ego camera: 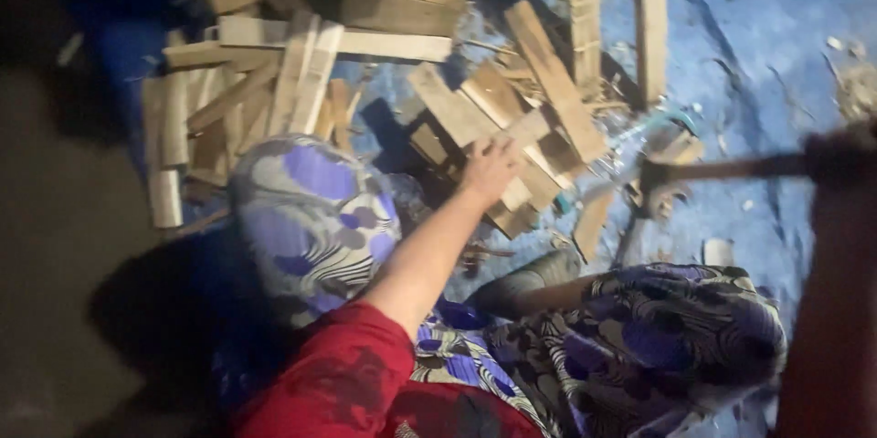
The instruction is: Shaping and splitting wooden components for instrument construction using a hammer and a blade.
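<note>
Head view looked down on my left hand (489, 168), fingers spread flat on a wooden slat (475, 123) in the scrap pile (274, 91) on the blue tarp (776, 27). My right hand (836, 159), blurred at the frame's right edge, was clenched around a hammer handle (731, 167), its head beside a clear plastic bottle (630, 141).

Single head view, looking steeply down, close over lap and wood pile (512, 118).
</note>
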